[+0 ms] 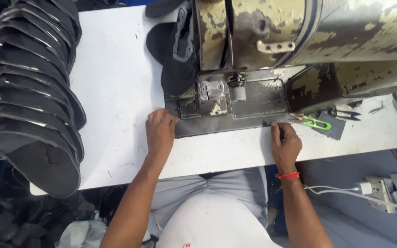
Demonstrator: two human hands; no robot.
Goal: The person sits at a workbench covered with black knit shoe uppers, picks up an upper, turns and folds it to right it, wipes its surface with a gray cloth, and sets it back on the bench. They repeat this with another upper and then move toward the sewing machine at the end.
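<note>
The left hand lies palm down on the white table, fingers loosely curled, their tips touching the left corner of the metal bed plate of the sewing machine. It grips nothing. The right hand also rests palm down, its fingertips on the near edge of the same plate toward its right end; whether they pinch anything there I cannot tell. An orange thread band circles the right wrist.

The bed plate is a dark, worn rectangle whose long axis runs left to right, parallel with the near edge of the table. It sits between the 2 hands and under the machine head, whose yellowed paint is badly chipped. The presser foot and needle area stand just far of the left hand; the needle itself is too small to make out.

Dark fabric pieces hang at the far left of the machine, partly hidden behind its head. Green thread snips lie just right of the right hand, points toward it, on a dark scrap.

At the far left a curved stack of dark cap pieces overlaps the table edge, cut off by the frame. A white plug and cable show low on the right.
</note>
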